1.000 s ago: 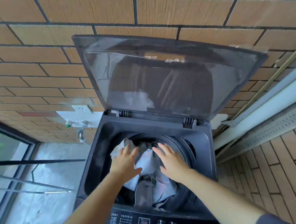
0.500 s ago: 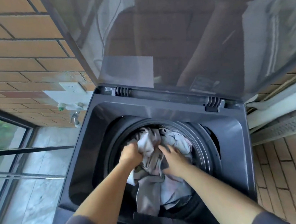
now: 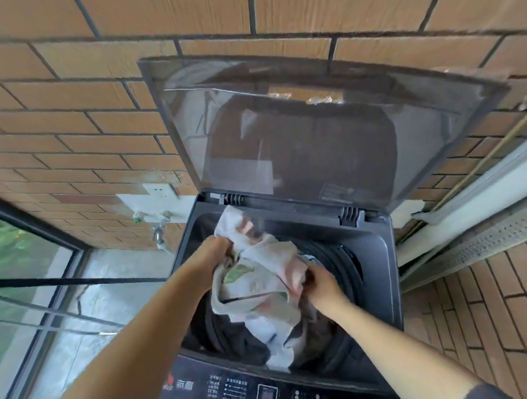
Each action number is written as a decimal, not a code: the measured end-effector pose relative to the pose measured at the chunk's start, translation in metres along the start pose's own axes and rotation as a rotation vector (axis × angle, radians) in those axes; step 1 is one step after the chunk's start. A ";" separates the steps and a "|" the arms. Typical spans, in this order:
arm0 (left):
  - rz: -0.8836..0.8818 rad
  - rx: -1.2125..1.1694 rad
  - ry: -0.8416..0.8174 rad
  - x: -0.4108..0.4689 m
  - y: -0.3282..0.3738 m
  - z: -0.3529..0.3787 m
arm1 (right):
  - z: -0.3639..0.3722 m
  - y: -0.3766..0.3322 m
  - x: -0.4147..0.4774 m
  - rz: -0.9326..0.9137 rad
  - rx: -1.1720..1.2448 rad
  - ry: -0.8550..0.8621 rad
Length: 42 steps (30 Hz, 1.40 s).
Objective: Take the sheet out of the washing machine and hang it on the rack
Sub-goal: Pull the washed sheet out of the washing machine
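A crumpled pale sheet point(image 3: 258, 280) with faint pink and green print is bunched above the drum of a dark top-loading washing machine point(image 3: 379, 254). My left hand point(image 3: 214, 251) is shut on the sheet's upper left part. My right hand point(image 3: 321, 283) grips the bunch on its right side. The lower part of the sheet trails down into the drum point(image 3: 336, 256). The machine's tinted lid point(image 3: 313, 134) stands open against the brick wall. No rack is in view.
A control panel point(image 3: 261, 393) runs along the machine's front edge. A white socket plate and a tap point(image 3: 159, 230) sit on the wall to the left. Glass panes with dark frames point(image 3: 29, 275) lie at left. A white sliding-door track point(image 3: 472, 205) and brick floor point(image 3: 494, 308) lie at right.
Both hands reached into the drum, closed on the sheet and lifted the bunch up above the drum's rim. The view pulled back from the machine.
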<state>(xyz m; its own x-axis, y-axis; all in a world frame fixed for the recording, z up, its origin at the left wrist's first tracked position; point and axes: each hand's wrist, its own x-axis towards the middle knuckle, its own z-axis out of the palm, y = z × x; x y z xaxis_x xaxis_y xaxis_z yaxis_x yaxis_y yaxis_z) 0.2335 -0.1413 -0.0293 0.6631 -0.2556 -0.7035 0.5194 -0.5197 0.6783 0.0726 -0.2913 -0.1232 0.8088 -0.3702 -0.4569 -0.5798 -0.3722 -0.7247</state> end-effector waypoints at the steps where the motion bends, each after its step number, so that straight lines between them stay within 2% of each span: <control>1: -0.027 -0.021 0.014 -0.008 0.004 -0.002 | -0.006 -0.010 -0.010 -0.012 0.065 -0.031; 3: -0.036 -0.068 0.006 -0.022 0.014 0.000 | -0.009 -0.022 -0.020 -0.069 0.056 -0.165; 5: -0.015 -0.129 -0.003 -0.037 0.026 0.005 | -0.008 -0.034 -0.027 -0.048 -0.083 -0.274; 8: 0.016 -0.243 -0.009 -0.051 0.043 0.009 | -0.004 -0.052 -0.022 -0.013 -0.019 -0.227; 12: 0.065 -0.100 0.082 -0.059 0.058 -0.009 | -0.011 -0.079 -0.031 -0.120 0.049 0.010; 14: 0.089 -0.089 0.068 -0.061 0.056 -0.022 | -0.011 -0.077 -0.033 -0.095 -0.025 -0.057; 17: 0.178 0.093 0.039 -0.049 0.032 -0.044 | -0.019 -0.068 -0.033 0.007 -0.135 -0.095; 21: 0.149 0.292 0.085 -0.025 -0.002 -0.050 | -0.034 -0.077 -0.039 0.010 -0.142 0.016; 22: 0.133 0.517 0.081 -0.018 -0.009 -0.049 | -0.038 -0.080 -0.041 -0.006 -0.191 0.022; 23: 0.298 0.684 0.130 -0.017 -0.016 -0.047 | -0.042 -0.084 -0.043 -0.028 -0.274 0.018; 25: 0.404 0.763 0.051 -0.029 -0.018 -0.040 | -0.050 -0.090 -0.044 -0.070 -0.444 0.014; 28: 0.595 0.794 -0.234 -0.040 -0.012 -0.022 | -0.061 -0.103 -0.045 -0.132 -0.585 0.019; 30: 0.630 0.832 -0.316 -0.041 -0.011 -0.002 | -0.066 -0.116 -0.047 -0.174 -0.632 0.010; 32: 0.616 0.813 -0.302 -0.035 -0.013 0.013 | -0.071 -0.130 -0.051 -0.226 -0.671 0.003; 34: 0.637 0.751 -0.181 -0.032 -0.015 0.021 | -0.078 -0.136 -0.058 -0.230 -0.670 -0.020; 36: 0.625 0.658 -0.054 -0.036 -0.012 0.027 | -0.083 -0.131 -0.064 -0.184 -0.534 -0.054; 39: 0.563 0.229 -0.083 -0.048 0.003 0.023 | -0.089 -0.114 -0.070 -0.103 -0.195 -0.134; 42: 0.520 -0.127 -0.175 -0.065 0.026 0.009 | -0.086 -0.092 -0.065 -0.147 -0.082 -0.179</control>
<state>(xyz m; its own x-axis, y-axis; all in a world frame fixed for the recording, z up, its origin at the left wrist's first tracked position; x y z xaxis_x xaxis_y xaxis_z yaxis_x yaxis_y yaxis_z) 0.1992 -0.1460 0.0322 0.7554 -0.5890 -0.2872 0.2161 -0.1899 0.9577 0.0652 -0.3063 0.0177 0.8852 -0.1529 -0.4394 -0.4550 -0.4813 -0.7492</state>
